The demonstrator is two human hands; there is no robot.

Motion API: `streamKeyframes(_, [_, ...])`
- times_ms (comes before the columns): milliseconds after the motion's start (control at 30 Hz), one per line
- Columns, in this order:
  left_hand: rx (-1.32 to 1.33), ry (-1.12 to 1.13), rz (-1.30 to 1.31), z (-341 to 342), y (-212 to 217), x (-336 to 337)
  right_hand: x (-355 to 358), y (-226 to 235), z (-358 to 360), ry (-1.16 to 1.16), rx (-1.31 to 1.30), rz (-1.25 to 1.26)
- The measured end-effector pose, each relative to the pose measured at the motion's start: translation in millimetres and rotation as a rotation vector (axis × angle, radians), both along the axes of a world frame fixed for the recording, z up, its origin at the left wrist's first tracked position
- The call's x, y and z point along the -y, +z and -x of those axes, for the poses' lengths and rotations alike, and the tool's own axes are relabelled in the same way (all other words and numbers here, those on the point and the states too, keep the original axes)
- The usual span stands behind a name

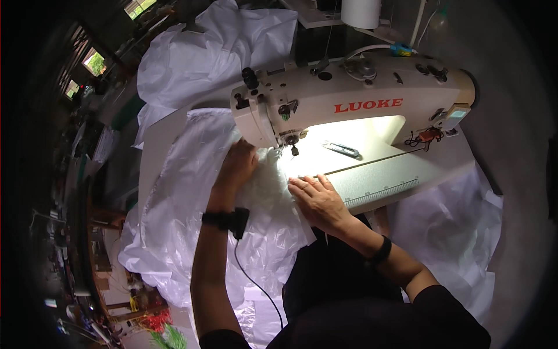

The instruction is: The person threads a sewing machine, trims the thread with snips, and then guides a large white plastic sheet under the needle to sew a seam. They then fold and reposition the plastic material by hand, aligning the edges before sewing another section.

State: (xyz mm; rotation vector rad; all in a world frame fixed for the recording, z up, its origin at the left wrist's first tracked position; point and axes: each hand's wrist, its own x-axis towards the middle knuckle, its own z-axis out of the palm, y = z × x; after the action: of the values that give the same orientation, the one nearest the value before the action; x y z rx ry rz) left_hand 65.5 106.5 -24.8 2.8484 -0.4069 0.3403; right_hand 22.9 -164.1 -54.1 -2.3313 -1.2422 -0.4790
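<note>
A thin, shiny white sheet (192, 168) lies bunched over the left of the sewing table and hangs down in front. My left hand (237, 166) is closed on this sheet, just left of the needle; its fingertips are partly hidden. My right hand (318, 200) rests flat, fingers stretched, at the sheet's right edge on the machine bed. The white sewing machine (349, 104) stands across the table, its lamp lighting the bed. Its presser foot (294, 150) is above the sheet, between and beyond my hands; whether it touches the sheet, I cannot tell.
Grey thread snips (343, 150) lie on the bed under the machine arm. A ruler scale (383, 189) runs along the front edge. More white sheeting (203, 55) is heaped behind, and some (447, 232) hangs at right. A white thread cone (361, 13) stands at the back.
</note>
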Motion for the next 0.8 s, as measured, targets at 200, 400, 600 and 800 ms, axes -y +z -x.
streamKeyframes(200, [0.045, 0.24, 0.224, 175, 6, 30, 73, -7, 64, 0.043, -0.706, -0.313])
streamKeyframes(400, [0.113, 0.419, -0.041, 210, -20, 2, 28, -48, 103, 0.069, -1.094, -0.374])
streamKeyframes(600, [-0.089, 0.41, 0.187, 187, -10, -23, 86, -55, 146, 0.22, -2.218, -0.328])
streamKeyframes(800, [0.116, 0.401, -0.021, 203, 3, 18, 116, -51, 137, 0.173, -1.467, -0.398])
